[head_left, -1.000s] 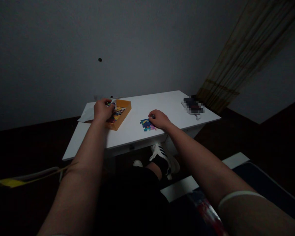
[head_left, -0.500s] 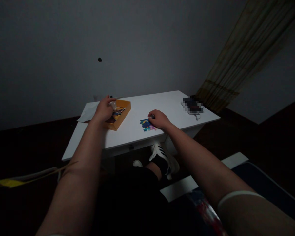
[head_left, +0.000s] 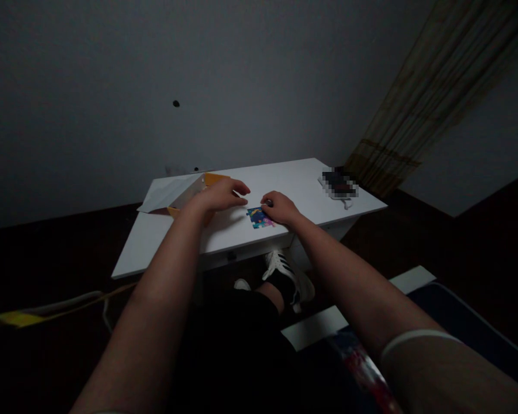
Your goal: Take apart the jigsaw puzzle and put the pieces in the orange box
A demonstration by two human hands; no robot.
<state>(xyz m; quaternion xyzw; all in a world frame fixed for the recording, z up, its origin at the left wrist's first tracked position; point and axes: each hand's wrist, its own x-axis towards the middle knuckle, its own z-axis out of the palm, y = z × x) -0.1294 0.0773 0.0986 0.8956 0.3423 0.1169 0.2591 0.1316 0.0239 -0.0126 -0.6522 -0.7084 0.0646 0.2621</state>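
1. Left hand [head_left: 227, 194]: one, bare, hanging above the tabletop between box and jigsaw; thumb and fingers parted, with no piece that we can see in the gap.
2. Right hand [head_left: 281, 208]: one, bare, near the left but apart from it; fingers curled closed on a small dark object [head_left: 269, 203], its kind unclear to us.
3. Jigsaw section [head_left: 257, 218]: one, blue and pink, lying flat near the table's near edge, its right side under the right hand.
4. Step in hand: we judge it to be joining pieces, the right hand steadying the section. The next move calls, we think, for the left fingers to meet the section's edge precisely.
5. Orange box [head_left: 217, 176]: one, open, just behind the left hand; contents mostly hidden from us.
6. Pale sheet [head_left: 157, 196]: one, beside the box; paper or plastic, we cannot tell.
7. White table [head_left: 280, 178]: one; at its far right, a pixelated dark item [head_left: 339, 184] with a pale loop.
8. Obstructions: left forearm across the box, right hand over the section, dim light throughout.
9. Curtain [head_left: 399, 123]: one, patterned, beyond the table.
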